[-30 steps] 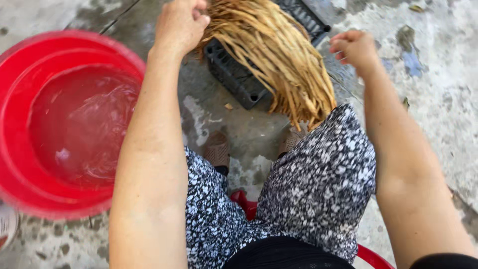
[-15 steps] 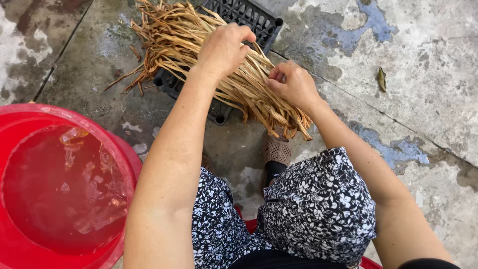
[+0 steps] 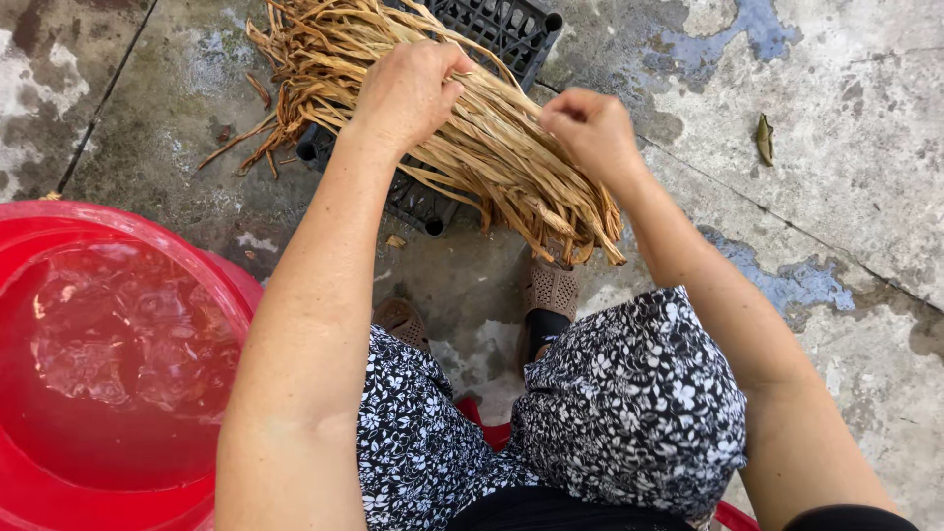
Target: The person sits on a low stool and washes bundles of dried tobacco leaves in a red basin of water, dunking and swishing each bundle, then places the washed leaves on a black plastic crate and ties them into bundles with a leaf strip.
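Note:
A thick bundle of tan dried strips [image 3: 492, 147] lies across a black plastic crate [image 3: 506, 29] in front of my knees. My left hand [image 3: 408, 88] rests on the middle of the bundle with fingers curled into the strips. My right hand [image 3: 590, 133] is closed on strips near the bundle's lower end, just above my right foot. Loose frayed ends stick out to the upper left of the crate.
A large red basin [image 3: 211, 285] filled with water stands at my left. My feet in brown sandals [image 3: 551, 295] rest on wet, patchy concrete floor [image 3: 836, 147]. A small dry leaf [image 3: 765, 138] lies at the right. I sit on a red stool, knees in floral trousers.
My right hand has come from the side onto the bundle's lower end. The left hand stays on the strips. The view shifted, so the basin sits lower left.

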A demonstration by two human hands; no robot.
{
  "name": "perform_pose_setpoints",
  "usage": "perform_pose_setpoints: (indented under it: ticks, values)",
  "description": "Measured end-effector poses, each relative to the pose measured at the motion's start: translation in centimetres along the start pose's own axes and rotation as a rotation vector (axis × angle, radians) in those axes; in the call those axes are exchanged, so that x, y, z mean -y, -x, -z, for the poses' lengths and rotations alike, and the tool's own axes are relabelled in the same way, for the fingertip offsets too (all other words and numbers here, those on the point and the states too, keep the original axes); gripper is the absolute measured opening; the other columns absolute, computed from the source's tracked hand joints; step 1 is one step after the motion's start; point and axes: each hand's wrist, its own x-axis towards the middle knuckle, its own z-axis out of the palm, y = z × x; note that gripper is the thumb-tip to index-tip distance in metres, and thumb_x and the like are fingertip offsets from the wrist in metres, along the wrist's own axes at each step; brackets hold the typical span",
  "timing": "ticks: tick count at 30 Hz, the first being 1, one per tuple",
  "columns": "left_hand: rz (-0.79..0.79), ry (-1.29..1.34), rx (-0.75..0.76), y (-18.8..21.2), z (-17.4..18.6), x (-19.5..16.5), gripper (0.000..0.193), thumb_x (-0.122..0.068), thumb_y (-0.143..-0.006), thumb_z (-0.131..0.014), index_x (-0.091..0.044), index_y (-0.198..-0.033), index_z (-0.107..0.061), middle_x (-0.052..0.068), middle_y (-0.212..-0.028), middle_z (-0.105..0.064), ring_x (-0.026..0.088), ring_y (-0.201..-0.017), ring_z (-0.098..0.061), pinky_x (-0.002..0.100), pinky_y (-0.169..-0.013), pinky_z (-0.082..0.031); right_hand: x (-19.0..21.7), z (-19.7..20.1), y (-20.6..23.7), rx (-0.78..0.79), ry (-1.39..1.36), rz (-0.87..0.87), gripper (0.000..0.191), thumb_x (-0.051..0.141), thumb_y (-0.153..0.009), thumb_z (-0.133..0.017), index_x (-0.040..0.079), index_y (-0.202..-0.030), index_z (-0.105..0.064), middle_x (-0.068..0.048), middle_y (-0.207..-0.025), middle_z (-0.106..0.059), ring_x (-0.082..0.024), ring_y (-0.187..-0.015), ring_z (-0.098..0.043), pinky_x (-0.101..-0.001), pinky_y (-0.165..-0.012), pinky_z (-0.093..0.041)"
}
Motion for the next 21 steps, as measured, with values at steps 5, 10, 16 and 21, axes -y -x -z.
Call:
perform_pose_setpoints:
  ticks: [5,10,16,21]
  values:
    - [0.017,-0.047,-0.046,0.3,1.1,0.5,0.018,-0.015,-0.091,-0.074,-0.015,-0.108,-0.077,0.012,-0.100,-0.074,0.034,-0.095,-0.070,0.050,-0.084,-0.053,0.0,4.5,-0.3,0.076,-0.527,-0.219,0.012,0.012,-0.102,-0.062,0.005,-0.097,-0.070,-0.004,-0.081,-0.073,-0.007,-0.054,-0.058,-0.0199,-0.052,-0.049]
    - [0.055,-0.028,-0.037,1.3,1.6,0.6,0.021,-0.016,-0.090,-0.074,-0.014,-0.111,-0.076,0.012,-0.101,-0.075,0.034,-0.097,-0.070,0.050,-0.085,-0.054,0.7,8.7,0.4,0.034,-0.522,-0.149,0.011,0.012,-0.104,-0.064,0.005,-0.104,-0.072,0.000,-0.075,-0.063,-0.004,-0.049,-0.039,-0.0200,-0.043,-0.028]
    - [0.145,-0.113,0.017,3.3,2.6,0.4,0.026,-0.022,-0.091,-0.076,-0.015,-0.116,-0.075,0.013,-0.104,-0.075,0.034,-0.098,-0.070,0.053,-0.085,-0.053,-1.4,15.8,-0.9,-0.256,-0.873,-0.023,0.016,0.004,-0.102,-0.067,0.011,-0.089,-0.060,-0.001,-0.081,-0.060,-0.010,-0.062,-0.047,-0.0263,-0.057,-0.035]
    - [0.348,-0.116,0.204,4.8,3.6,1.1,0.023,-0.027,-0.091,-0.075,-0.018,-0.111,-0.078,0.011,-0.110,-0.074,0.032,-0.105,-0.069,0.051,-0.092,-0.053,-6.1,23.7,-1.6,-0.466,-0.797,-0.070,0.009,0.007,-0.103,-0.065,0.011,-0.096,-0.062,-0.002,-0.088,-0.066,-0.009,-0.063,-0.053,-0.0246,-0.056,-0.039]
